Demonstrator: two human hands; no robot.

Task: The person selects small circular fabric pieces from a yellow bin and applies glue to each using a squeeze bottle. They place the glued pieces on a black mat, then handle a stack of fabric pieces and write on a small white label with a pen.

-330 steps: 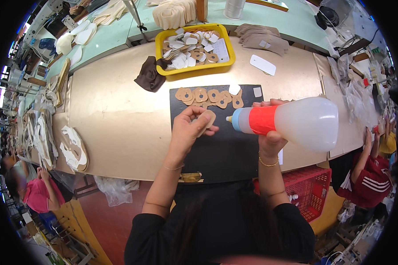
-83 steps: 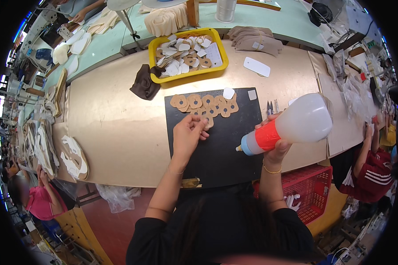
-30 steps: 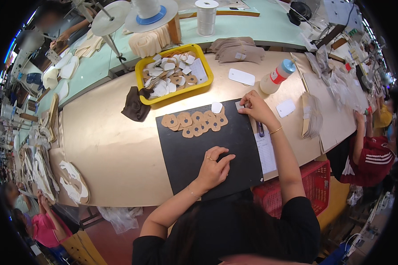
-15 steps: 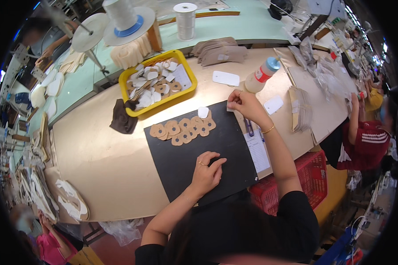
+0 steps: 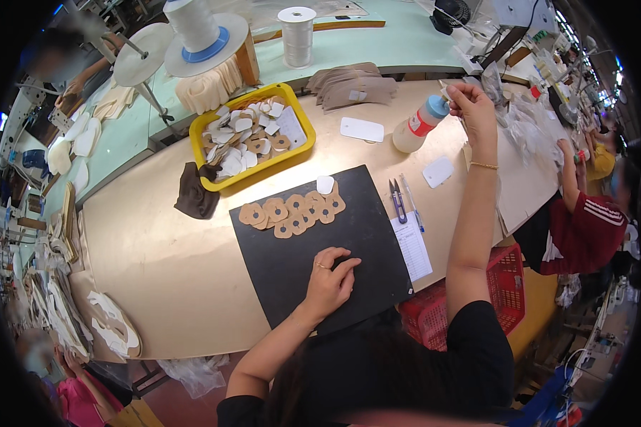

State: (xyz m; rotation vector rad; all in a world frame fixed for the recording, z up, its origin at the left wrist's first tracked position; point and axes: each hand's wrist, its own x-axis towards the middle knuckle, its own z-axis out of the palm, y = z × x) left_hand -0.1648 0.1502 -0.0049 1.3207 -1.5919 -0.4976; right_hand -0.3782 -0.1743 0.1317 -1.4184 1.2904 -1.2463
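Observation:
On the black mat [image 5: 363, 299] rests my left hand [image 5: 331, 279], fingers loosely bent, thumb and forefinger apart, with nothing seen in it. My right hand [image 5: 473, 117] reaches far out to the right and is closed in a pinch on a thin pale stick [image 5: 444, 88] at the top of a bottle. That bottle [image 5: 409, 136] is translucent, with a blue cap and a red band. Several tan flower-shaped pieces [image 5: 298, 205] with centre holes lie overlapping in rows across the mat's upper part. A small white rounded piece [image 5: 325, 185] sits on their upper right end.
A yellow tray [image 5: 303, 151] holds many white and tan pieces; a dark cloth [image 5: 196, 192] lies beside it. Purple thread snips [image 5: 398, 202], a pen [image 5: 413, 205] and a paper sheet [image 5: 413, 249] lie right of the mat. A red crate [image 5: 506, 285] stands below the table edge.
My right hand has moved from the mat's upper right corner out to the bottle's top and now pinches the stick there. The left hand has hardly moved.

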